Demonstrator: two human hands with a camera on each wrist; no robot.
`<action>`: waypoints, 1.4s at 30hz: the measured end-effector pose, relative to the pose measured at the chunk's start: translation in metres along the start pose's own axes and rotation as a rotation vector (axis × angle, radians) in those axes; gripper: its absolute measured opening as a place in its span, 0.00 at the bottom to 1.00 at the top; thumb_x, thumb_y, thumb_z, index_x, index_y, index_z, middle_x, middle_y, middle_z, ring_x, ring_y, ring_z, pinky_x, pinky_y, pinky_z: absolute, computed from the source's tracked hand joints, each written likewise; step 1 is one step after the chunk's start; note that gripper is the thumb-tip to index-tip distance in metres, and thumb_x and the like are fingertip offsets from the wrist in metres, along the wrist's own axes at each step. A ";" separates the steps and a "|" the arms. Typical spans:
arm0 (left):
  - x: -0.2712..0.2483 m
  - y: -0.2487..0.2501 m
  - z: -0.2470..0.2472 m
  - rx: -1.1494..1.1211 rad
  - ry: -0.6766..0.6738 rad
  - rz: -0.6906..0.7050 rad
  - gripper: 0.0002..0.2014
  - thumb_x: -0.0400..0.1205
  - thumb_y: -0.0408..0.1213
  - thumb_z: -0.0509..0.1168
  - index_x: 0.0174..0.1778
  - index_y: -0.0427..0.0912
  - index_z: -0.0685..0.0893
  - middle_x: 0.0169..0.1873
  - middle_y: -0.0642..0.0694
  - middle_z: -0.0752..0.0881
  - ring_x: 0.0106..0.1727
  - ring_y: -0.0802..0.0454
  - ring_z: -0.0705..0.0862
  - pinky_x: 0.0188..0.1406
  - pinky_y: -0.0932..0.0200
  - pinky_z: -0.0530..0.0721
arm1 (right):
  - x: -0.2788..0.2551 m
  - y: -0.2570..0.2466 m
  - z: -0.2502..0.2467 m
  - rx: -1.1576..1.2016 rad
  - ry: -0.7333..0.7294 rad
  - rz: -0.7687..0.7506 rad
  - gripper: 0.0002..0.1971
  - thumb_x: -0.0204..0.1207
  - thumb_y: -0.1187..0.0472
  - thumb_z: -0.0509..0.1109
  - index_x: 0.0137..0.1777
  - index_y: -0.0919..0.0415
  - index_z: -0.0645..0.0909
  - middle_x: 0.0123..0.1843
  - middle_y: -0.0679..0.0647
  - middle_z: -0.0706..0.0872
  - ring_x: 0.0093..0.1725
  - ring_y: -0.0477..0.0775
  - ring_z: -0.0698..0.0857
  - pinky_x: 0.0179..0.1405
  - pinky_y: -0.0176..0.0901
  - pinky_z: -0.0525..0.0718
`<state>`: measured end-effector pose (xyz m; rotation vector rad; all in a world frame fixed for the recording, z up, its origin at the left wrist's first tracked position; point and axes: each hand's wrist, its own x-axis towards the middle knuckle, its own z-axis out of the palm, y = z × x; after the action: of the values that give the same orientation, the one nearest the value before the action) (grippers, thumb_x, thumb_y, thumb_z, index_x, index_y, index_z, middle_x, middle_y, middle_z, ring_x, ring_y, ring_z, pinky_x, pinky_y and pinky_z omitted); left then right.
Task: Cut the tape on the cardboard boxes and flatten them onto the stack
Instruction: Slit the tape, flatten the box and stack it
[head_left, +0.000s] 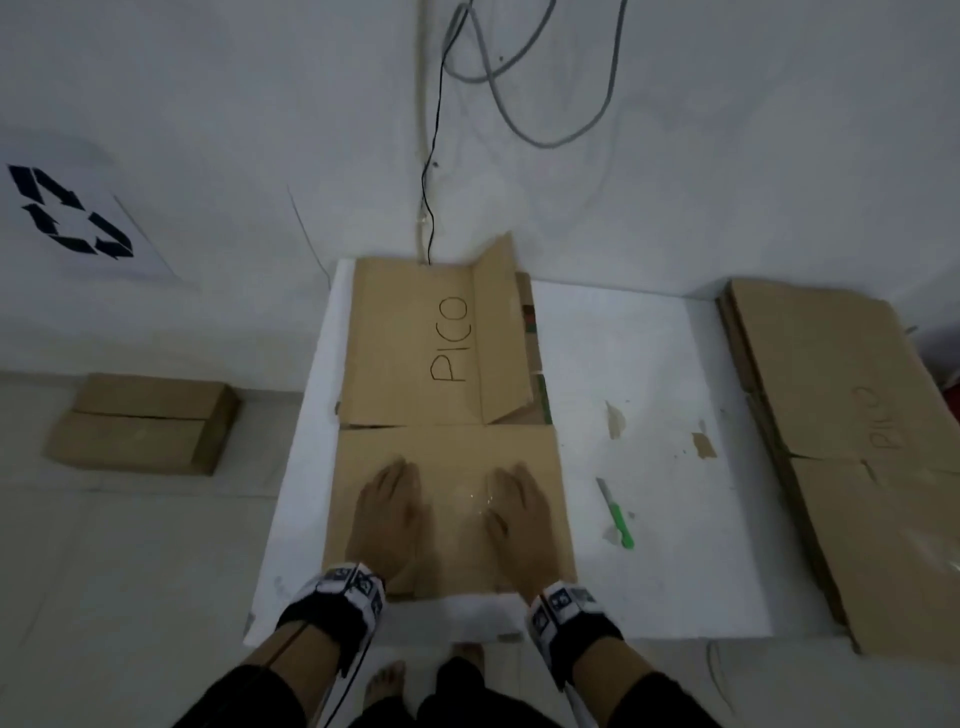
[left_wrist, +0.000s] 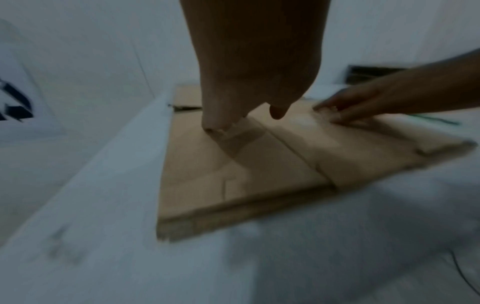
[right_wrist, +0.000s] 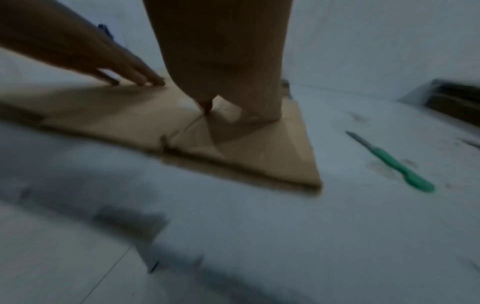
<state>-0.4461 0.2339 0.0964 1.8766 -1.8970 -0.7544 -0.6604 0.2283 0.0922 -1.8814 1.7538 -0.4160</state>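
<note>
A flattened brown cardboard box (head_left: 415, 338) marked "PICO" lies on the white table (head_left: 649, 519); one far flap (head_left: 498, 322) still stands tilted up. My left hand (head_left: 387, 514) and right hand (head_left: 517, 512) both press flat, fingers straight, on the box's near panel (head_left: 452, 452). In the left wrist view the left hand (left_wrist: 249, 92) touches the cardboard (left_wrist: 233, 174) with the right hand (left_wrist: 363, 105) beside it. The right wrist view shows the right hand (right_wrist: 228, 92) on the cardboard (right_wrist: 259, 154). A green-handled knife (head_left: 615, 514) (right_wrist: 397, 164) lies on the table, right of the box.
A stack of flattened boxes (head_left: 852, 441) lies at the table's right edge. A taped, closed box (head_left: 145, 421) sits on the floor at left. Cables (head_left: 519, 78) hang on the wall behind. Tape scraps (head_left: 704, 444) lie on the table. My bare feet (head_left: 387, 680) stand below the table edge.
</note>
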 end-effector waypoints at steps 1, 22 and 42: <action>-0.013 -0.004 0.011 0.084 -0.004 0.031 0.34 0.82 0.53 0.47 0.79 0.34 0.67 0.79 0.37 0.65 0.80 0.41 0.62 0.79 0.43 0.58 | -0.015 0.004 0.011 -0.066 0.025 -0.050 0.27 0.88 0.49 0.53 0.83 0.60 0.65 0.85 0.57 0.60 0.82 0.57 0.65 0.82 0.51 0.59; -0.060 -0.011 0.024 0.296 -0.088 0.086 0.31 0.87 0.55 0.40 0.81 0.42 0.66 0.82 0.37 0.63 0.81 0.38 0.61 0.78 0.35 0.57 | -0.069 -0.005 0.030 -0.369 0.050 -0.022 0.28 0.85 0.42 0.52 0.84 0.48 0.64 0.85 0.57 0.64 0.83 0.58 0.64 0.79 0.58 0.59; 0.084 -0.014 0.006 0.331 -0.041 0.118 0.33 0.85 0.57 0.46 0.84 0.46 0.58 0.84 0.37 0.50 0.85 0.38 0.47 0.81 0.37 0.49 | 0.098 -0.030 0.009 -0.376 0.012 -0.081 0.34 0.86 0.41 0.50 0.87 0.59 0.55 0.88 0.57 0.53 0.87 0.57 0.52 0.84 0.60 0.47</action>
<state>-0.4424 0.1515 0.0735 1.9231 -2.2486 -0.4668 -0.6198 0.1343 0.0888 -2.2154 1.8690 -0.1304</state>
